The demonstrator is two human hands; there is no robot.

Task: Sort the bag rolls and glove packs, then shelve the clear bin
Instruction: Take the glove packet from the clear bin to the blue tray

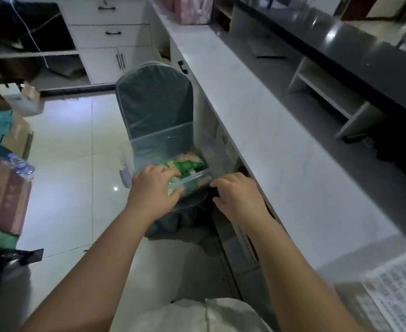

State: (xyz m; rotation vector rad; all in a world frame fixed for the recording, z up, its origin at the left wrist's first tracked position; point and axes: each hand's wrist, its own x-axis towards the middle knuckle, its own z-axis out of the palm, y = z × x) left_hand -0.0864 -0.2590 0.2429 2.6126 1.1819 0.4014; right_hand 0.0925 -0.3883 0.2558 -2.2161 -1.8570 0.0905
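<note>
A clear plastic bin (160, 142) rests on the seat of a grey-green covered chair (154, 101) beside the white counter. Green and white packs (187, 164) lie inside the bin at its near right. My left hand (152, 188) grips the bin's near rim, fingers curled over the edge onto a green pack. My right hand (239, 195) hovers at the bin's near right corner with fingers bent, close to the rim; whether it touches the bin is unclear.
A long white counter (269, 130) runs along the right, with a printed sheet (398, 291) at its near end. White drawers and cabinets (111, 37) stand at the back. Stacked cardboard boxes (3, 197) and a water bottle (21, 164) crowd the left. Tiled floor lies between.
</note>
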